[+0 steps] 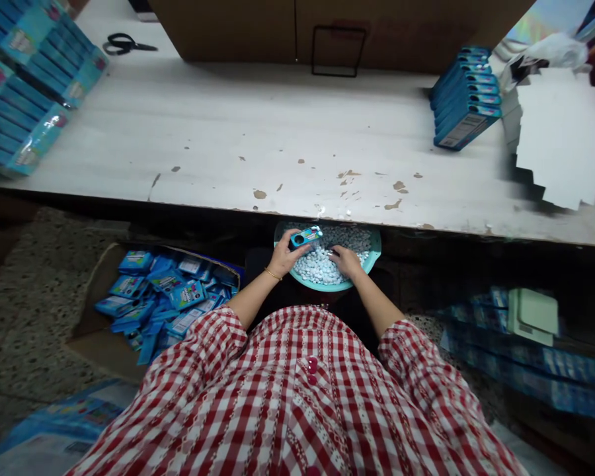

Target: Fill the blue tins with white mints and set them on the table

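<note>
Small blue box (307,236), one: above the left part of the basin, printed face up, white pieces showing at its right end.
Left hand (283,254), one: fingers clenched around the small blue box, thin bracelet (272,274) at the wrist.
Right hand (348,262), one: fingertips among the white pellets (317,266), fingers curled; whether they grasp any, cannot tell.
Basin (328,287), turquoise: holds the pellets, its far edge near the front edge of the surface (238,132), which is white and chipped.
From the basin, outward:
Open carton (90,332), between eight and nine o'clock: heap of blue boxes (166,291) inside.
Row of blue boxes (466,99), upright, between one and two o'clock, on the surface.
Stacked white cards (565,139), two o'clock, just beside the row.
Pale green device (533,314), between three and four o'clock, below surface level.
Wrapped blue packs (34,79), ten o'clock.
Black scissors (123,45), between ten and eleven o'clock, near the packs.
Large cardboard box (258,33), twelve o'clock, far side.
</note>
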Available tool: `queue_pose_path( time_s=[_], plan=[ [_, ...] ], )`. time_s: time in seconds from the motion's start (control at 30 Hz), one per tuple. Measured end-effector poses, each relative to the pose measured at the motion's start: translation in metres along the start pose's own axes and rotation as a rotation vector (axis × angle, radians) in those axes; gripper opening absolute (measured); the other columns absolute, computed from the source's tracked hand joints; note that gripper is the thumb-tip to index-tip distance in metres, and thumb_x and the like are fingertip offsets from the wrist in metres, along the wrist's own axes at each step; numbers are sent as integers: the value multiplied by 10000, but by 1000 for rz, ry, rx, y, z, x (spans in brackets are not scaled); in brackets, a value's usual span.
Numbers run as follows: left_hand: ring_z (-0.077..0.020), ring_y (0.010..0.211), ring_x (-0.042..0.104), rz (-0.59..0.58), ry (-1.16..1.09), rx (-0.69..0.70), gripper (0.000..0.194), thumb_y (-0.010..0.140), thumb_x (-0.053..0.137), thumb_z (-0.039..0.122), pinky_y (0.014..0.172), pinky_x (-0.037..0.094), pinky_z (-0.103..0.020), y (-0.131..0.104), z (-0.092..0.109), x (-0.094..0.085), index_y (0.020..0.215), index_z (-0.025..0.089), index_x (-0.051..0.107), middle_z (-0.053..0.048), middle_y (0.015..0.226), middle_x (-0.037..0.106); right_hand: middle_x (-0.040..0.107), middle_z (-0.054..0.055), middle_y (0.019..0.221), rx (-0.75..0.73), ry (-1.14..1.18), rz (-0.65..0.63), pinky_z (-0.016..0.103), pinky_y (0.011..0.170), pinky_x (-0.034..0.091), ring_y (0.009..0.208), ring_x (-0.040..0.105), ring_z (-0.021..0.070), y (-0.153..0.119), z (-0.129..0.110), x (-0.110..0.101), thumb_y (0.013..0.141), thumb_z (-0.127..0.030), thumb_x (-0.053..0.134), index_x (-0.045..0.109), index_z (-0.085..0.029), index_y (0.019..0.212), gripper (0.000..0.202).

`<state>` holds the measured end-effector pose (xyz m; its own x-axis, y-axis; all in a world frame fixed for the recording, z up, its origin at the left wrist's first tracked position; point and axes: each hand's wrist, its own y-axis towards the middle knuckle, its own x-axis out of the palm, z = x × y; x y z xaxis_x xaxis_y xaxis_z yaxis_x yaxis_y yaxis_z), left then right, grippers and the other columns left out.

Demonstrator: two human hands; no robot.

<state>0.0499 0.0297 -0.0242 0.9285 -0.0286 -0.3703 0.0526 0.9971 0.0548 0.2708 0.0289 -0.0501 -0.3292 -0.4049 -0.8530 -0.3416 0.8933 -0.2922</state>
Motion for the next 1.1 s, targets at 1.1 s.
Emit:
queue_pose_path(
  time_s=[1.1],
  plan=[
    [-165, 882, 616, -40, 92, 127, 398, 755, 669, 350, 816, 478, -268, -9, 16, -11, 1091, 173, 551, -47, 995, 645, 665, 72, 1106, 81, -402, 62, 325, 733, 460, 939, 616, 237, -55, -82, -169, 889, -365, 453, 602, -260, 1196, 357]
  ],
)
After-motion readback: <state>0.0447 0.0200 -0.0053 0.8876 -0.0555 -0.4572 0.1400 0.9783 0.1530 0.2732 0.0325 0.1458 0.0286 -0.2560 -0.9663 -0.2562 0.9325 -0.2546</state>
